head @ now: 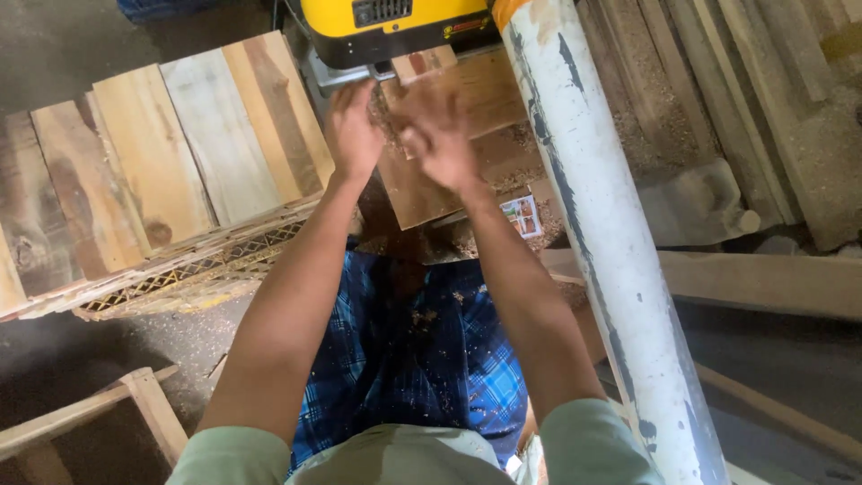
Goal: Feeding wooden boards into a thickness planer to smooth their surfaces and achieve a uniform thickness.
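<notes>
The flat brown board (467,135) lies right under the 2 hands, its long side running away from the person into the yellow machine (395,27); the left hand (353,130) and right hand (440,144) are both open, holding nothing, equally near.

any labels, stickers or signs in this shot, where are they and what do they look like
Small picture label: on the planer table edge beside the white pipe, rectangular, white with small coloured images.
Machine label: on the yellow planer, narrow strip, red and dark, blurred.
</notes>
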